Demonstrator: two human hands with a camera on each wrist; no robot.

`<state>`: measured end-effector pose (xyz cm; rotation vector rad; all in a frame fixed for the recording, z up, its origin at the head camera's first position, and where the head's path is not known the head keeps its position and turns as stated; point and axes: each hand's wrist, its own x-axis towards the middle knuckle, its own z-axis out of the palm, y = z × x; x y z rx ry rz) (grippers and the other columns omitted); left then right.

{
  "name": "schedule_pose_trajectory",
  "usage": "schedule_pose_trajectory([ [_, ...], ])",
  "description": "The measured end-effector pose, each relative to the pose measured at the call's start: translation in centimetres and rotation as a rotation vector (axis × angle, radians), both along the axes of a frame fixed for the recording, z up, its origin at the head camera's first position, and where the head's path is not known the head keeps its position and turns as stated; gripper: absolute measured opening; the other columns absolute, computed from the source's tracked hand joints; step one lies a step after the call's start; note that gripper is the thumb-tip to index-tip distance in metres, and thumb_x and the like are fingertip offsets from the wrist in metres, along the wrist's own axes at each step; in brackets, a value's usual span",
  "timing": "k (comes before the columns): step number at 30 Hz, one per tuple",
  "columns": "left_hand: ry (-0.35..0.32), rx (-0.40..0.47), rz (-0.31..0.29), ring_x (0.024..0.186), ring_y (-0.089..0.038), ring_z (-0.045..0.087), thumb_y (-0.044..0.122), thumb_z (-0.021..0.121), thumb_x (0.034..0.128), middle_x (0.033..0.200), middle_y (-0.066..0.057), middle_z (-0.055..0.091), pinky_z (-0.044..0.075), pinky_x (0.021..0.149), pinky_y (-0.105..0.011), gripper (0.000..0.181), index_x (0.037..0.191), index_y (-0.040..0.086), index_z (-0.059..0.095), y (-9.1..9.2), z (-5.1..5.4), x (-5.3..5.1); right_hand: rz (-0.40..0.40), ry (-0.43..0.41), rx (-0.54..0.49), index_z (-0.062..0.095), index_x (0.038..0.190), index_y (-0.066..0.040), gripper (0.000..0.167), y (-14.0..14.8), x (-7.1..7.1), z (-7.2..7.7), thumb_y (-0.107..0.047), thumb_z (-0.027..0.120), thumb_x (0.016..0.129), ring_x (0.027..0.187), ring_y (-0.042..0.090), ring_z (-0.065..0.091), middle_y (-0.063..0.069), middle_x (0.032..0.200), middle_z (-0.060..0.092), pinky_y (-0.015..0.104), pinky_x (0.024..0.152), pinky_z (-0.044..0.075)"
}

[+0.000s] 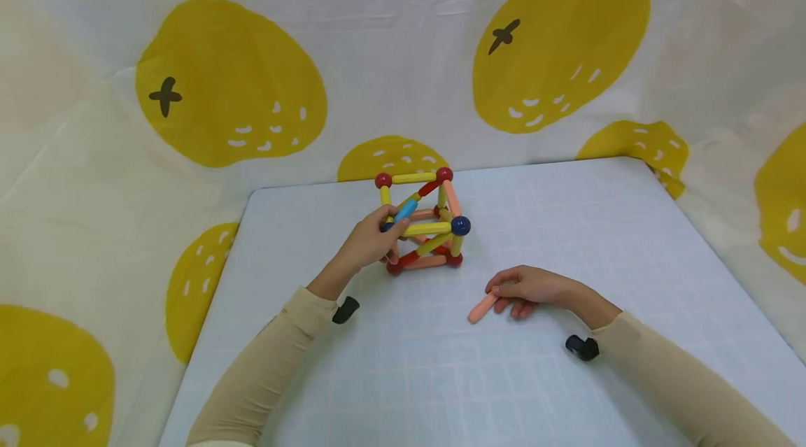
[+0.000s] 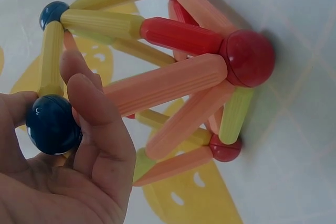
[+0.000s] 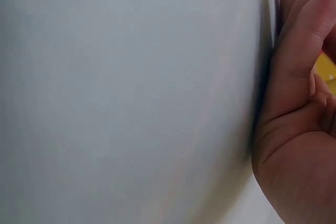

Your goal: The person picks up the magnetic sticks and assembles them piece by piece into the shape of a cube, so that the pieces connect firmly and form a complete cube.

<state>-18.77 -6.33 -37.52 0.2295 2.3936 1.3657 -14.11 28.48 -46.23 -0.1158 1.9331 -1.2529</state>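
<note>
A cube-like frame of magnetic sticks and balls stands toward the back of the table. At its near left corner my left hand grips a dark blue ball, fingers curled round it. A light blue stick slants up from beside the fingertips. Yellow, red and salmon sticks join red balls at the other corners, with another blue ball at the near right. My right hand, low over the table in front of the frame, pinches one end of a salmon stick.
The pale gridded table has its back edge just behind the frame. A white cloth with large yellow fruit prints hangs behind and along the sides. Black wrist cameras sit under both sleeves.
</note>
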Motion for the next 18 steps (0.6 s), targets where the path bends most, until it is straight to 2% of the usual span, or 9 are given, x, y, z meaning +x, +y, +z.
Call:
schedule_pose_trajectory([
  [3, 0.002, -0.001, -0.003, 0.074, -0.039, 0.069, 0.045, 0.055, 0.1044, 0.091, -0.017, 0.070, 0.058, 0.064, -0.036, 0.032, 0.125, 0.021, 0.052, -0.1, 0.0, 0.0, 0.012, 0.003, -0.038, 0.063, 0.130, -0.004, 0.038, -0.8, -0.5, 0.5, -0.030, 0.063, 0.102, 0.066, 0.010, 0.064, 0.004, 0.092, 0.075, 0.024, 0.062, 0.055],
  [5, 0.000, -0.005, -0.002, 0.071, -0.037, 0.069, 0.046, 0.055, 0.1042, 0.088, -0.022, 0.069, 0.058, 0.064, -0.037, 0.032, 0.125, 0.021, 0.053, 0.0, 0.0, 0.0, 0.006, 0.007, -0.072, 0.060, 0.134, -0.002, 0.041, -0.8, -0.9, 1.7, -0.029, 0.061, 0.103, 0.071, 0.011, 0.064, 0.004, 0.092, 0.074, 0.024, 0.066, 0.056],
  [8, -0.005, -0.004, 0.009, 0.068, -0.034, 0.069, 0.047, 0.056, 0.1036, 0.089, -0.024, 0.069, 0.056, 0.062, -0.034, 0.033, 0.124, 0.022, 0.053, 0.1, -0.2, -0.1, -0.024, 0.052, -0.142, 0.052, 0.141, 0.001, 0.048, -0.5, -2.3, 5.1, -0.030, 0.057, 0.105, 0.078, 0.012, 0.064, 0.003, 0.094, 0.072, 0.023, 0.072, 0.057],
  [11, -0.004, 0.006, 0.005, 0.073, -0.041, 0.068, 0.045, 0.055, 0.1044, 0.093, -0.026, 0.069, 0.057, 0.062, -0.036, 0.031, 0.125, 0.021, 0.053, 0.1, -0.2, 0.0, -0.092, 0.119, -0.205, 0.047, 0.144, 0.001, 0.048, -0.6, -4.1, 9.7, -0.030, 0.054, 0.107, 0.081, 0.011, 0.064, 0.000, 0.095, 0.071, 0.022, 0.075, 0.057],
  [13, -0.003, 0.014, 0.002, 0.078, -0.045, 0.067, 0.044, 0.054, 0.1050, 0.097, -0.025, 0.069, 0.058, 0.064, -0.039, 0.030, 0.125, 0.022, 0.053, 0.1, -0.2, 0.0, -0.145, 0.162, -0.244, 0.047, 0.142, -0.001, 0.045, -1.0, -5.7, 12.1, -0.028, 0.054, 0.107, 0.080, 0.010, 0.065, -0.002, 0.094, 0.073, 0.020, 0.076, 0.058],
  [15, 0.003, 0.016, -0.001, 0.080, -0.047, 0.066, 0.043, 0.053, 0.1056, 0.096, -0.026, 0.069, 0.057, 0.063, -0.039, 0.029, 0.125, 0.022, 0.052, 0.1, -0.2, 0.1, -0.189, 0.205, -0.256, 0.047, 0.142, 0.000, 0.043, -1.9, -7.3, 13.7, -0.026, 0.052, 0.107, 0.081, 0.008, 0.067, -0.004, 0.093, 0.074, 0.019, 0.077, 0.058],
  [18, 0.008, 0.013, 0.011, 0.074, -0.044, 0.066, 0.043, 0.054, 0.1052, 0.090, -0.024, 0.069, 0.054, 0.060, -0.035, 0.029, 0.125, 0.022, 0.053, 0.1, -0.3, 0.0, -0.221, 0.230, -0.270, 0.046, 0.144, 0.002, 0.044, -3.6, -9.8, 14.2, -0.023, 0.050, 0.108, 0.081, 0.007, 0.069, -0.004, 0.094, 0.074, 0.018, 0.079, 0.059],
])
